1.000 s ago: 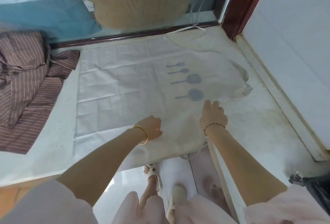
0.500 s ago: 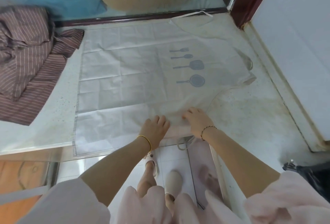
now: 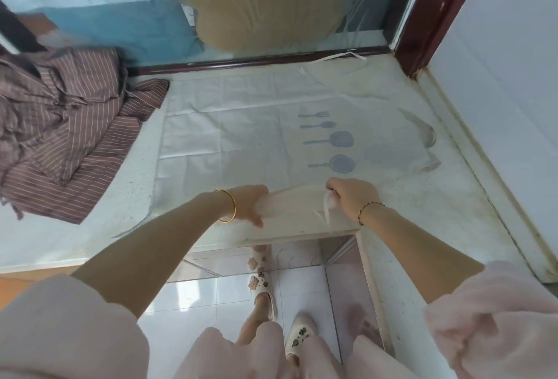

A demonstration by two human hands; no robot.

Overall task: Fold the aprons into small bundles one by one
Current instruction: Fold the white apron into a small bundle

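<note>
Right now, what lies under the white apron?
The white apron lies spread on the speckled counter, which shows around it. The left hand and right hand grip its near edge. Anything beneath the spread cloth is covered.

cam: head-worn, wide-angle | faces: fwd+down onto counter (image 3: 453, 212) | range: close, above its near edge | views: 1

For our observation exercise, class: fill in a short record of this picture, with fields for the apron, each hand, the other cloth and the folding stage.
apron: white, printed with kitchen utensils, spread on the counter, near edge lifted
left hand: grips the apron's near edge
right hand: grips the same edge, further right
other cloth: brown striped cloth, crumpled left of the apron
folding stage: edge raised, no fold laid yet
</note>
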